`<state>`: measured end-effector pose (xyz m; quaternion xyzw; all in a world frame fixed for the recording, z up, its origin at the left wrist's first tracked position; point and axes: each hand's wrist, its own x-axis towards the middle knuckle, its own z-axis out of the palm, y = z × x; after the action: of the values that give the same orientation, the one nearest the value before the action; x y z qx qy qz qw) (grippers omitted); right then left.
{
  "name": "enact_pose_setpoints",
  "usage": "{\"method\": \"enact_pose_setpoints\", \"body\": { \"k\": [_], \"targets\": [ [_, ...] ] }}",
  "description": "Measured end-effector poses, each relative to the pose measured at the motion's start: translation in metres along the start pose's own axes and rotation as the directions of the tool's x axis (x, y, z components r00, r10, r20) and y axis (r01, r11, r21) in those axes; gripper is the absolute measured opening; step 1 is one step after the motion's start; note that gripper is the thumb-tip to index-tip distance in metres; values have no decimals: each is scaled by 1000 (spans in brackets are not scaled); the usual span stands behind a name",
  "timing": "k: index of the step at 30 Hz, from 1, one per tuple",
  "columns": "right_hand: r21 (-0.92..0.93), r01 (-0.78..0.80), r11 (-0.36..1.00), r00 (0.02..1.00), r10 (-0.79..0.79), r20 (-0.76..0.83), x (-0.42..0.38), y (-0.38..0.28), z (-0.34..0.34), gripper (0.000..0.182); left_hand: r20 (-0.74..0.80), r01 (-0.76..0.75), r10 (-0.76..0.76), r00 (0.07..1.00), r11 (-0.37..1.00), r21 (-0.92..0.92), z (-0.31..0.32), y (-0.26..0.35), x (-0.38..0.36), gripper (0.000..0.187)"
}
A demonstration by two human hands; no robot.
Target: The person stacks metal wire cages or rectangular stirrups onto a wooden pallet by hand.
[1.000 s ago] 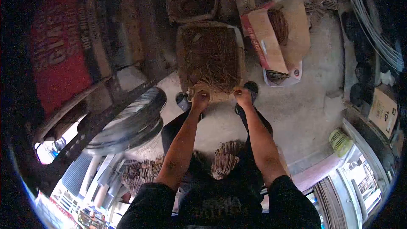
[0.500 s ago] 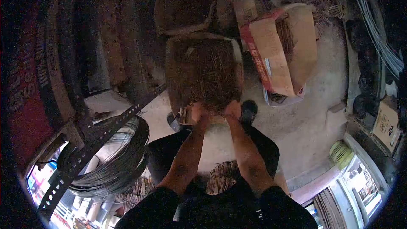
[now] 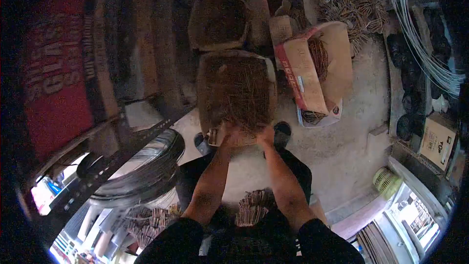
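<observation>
One left hand (image 3: 228, 132), one right hand (image 3: 265, 135), both at near edge of box (image 3: 203, 93), 12 o'clock, likely set close for reaching thin wires (image 3: 246, 90) inside; fingers blurred, can't tell spread or hold.

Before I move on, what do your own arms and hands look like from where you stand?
The left hand and right hand are bare, with no gloves visible. The left sleeve and right sleeve are black and short, leaving both forearms uncovered. Blur hides any rings.
</observation>
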<state>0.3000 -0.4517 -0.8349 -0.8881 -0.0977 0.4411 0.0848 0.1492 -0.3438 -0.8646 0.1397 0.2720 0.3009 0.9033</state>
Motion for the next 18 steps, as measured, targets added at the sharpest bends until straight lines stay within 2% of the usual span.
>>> {"method": "enact_pose_setpoints", "body": {
  "k": [1,2,3,5,6,8,9,10,11,12,13,14,16,18],
  "targets": [
    [-92,207,974,976,-212,-55,32,47,46,39,-28,-32,30,999,998,-53,39,26,-3,38],
    [-195,397,897,903,-420,-93,56,56,108,52,-24,-37,35,999,998,-48,67,46,-7,38],
    [-191,402,895,900,-425,-95,18,44,35,52,-52,-32,40,998,989,141,93,60,-15,35],
    [-108,140,984,987,-147,-65,-86,-68,-67,27,-99,-10,68,993,867,499,151,78,-25,30],
    [-102,148,984,985,-156,-71,-90,-67,-63,27,-116,7,91,989,757,653,175,102,-41,28],
    [235,379,895,917,-329,-227,-86,-39,-32,30,-138,53,152,979,462,885,240,137,-51,25],
    [240,392,888,911,-338,-237,-105,-44,-45,30,-137,79,188,972,287,955,272,156,-64,25],
    [327,301,896,954,-281,-107,-129,-51,-65,30,-131,109,228,965,104,989,304,176,-68,24],
    [399,205,894,972,-235,27,-149,-66,-91,31,-112,91,242,964,97,991,345,196,-78,24],
    [404,228,886,967,-255,14,-181,-88,-133,31,-132,75,250,959,227,971,387,215,-94,21],
    [564,-11,826,956,-156,248,-221,-112,-184,30,-151,52,257,955,353,934,415,229,-110,18],
    [638,-266,723,869,-106,482,-247,-135,-221,29,-129,24,283,951,346,938,427,241,-121,18],
    [685,-242,687,868,-163,470,-268,-135,-234,32,-161,152,286,945,53,987,443,261,-142,20],
    [723,-221,655,862,-216,459,-295,-156,-265,35,-109,79,323,940,105,991,499,297,-168,19]
  ]
}}
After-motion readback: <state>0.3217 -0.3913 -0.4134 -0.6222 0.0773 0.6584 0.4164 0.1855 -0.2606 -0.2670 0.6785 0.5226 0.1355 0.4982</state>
